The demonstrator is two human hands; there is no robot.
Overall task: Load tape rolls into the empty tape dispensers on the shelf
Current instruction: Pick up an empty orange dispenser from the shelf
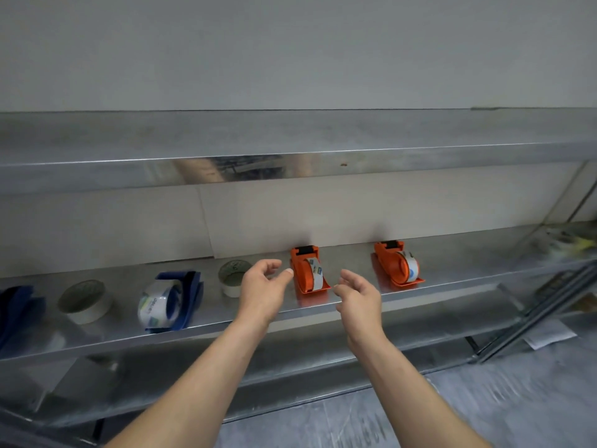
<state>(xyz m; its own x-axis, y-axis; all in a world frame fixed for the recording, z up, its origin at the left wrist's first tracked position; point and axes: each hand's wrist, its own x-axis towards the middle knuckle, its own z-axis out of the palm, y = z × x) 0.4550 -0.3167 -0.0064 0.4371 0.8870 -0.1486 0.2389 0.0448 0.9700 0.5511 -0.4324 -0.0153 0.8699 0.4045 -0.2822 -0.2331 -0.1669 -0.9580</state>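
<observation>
- Steel shelf (349,253) against a pale wall carries everything the task needs. An orange dispenser (307,270) with a roll in it sits between the two hands, close to the front lip.
- Left hand (263,286) holds nothing, its fingers loosely curled and parted. Its thumb tip is right at the dispenser's left side, and I cannot tell whether it touches.
- Right hand (357,292) is also empty, with relaxed, half-curled fingers just right of the dispenser and nearer than it.
- Risk: with the dispenser this near the lip, a careless nudge from either hand could slide it off the front.
- Risk: a loose white roll (231,276) stands just behind the left hand, so a sweep to the left could knock it over or send it rolling.
- Risk: the steel looks smooth, so a light dispenser would probably skid if pressed from one side only.
- Further right, well apart, a second orange dispenser (395,263) also holds a roll.
- Left of the hands, a blue dispenser (190,295) carries a clear roll (158,302). Beyond it lies another white roll (85,300).
- At the far left edge, another blue dispenser (16,308) is cut off by the frame, and whether it is empty cannot be told.
- Overhead, the upper shelf (290,134) limits how high anything can be lifted.
</observation>
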